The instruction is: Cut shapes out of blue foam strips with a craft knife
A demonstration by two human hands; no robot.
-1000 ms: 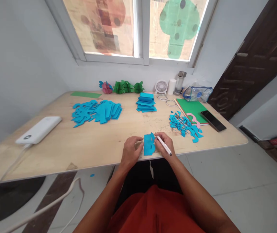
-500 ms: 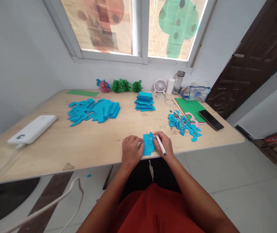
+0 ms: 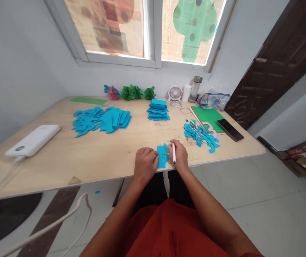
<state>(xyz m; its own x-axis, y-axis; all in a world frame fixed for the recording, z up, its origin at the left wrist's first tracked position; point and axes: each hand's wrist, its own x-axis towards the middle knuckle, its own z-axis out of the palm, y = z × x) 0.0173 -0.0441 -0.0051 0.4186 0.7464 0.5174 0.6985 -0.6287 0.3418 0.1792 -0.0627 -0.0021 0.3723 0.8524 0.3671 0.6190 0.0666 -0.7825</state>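
Observation:
Near the table's front edge lies a piece of blue paper (image 3: pixel 161 161) with a curved cut-out shape at its right side. My left hand (image 3: pixel 144 162) has its fingers curled together at the paper's left edge, holding it against the table. Something small shows between those fingers, too small to make out. A white pen (image 3: pixel 173 151) with a dark end is in my closed right hand (image 3: pixel 180 155), just right of the paper. The pen's dark end points toward me.
Blue cut shapes (image 3: pixel 102 119) lie at left, a blue paper stack (image 3: pixel 158 110) at centre back, blue scraps (image 3: pixel 200 134) at right. A phone (image 3: pixel 230 129) rests partly on green sheets (image 3: pixel 206 116). A white power bank (image 3: pixel 33 140) with a cable is at left; a small fan (image 3: pixel 174 92) stands behind.
My right hand has moved slightly off the paper's right side, and the pen has swung from slanting to nearly straight toward me. My left hand stays on the paper. The view shifted a little.

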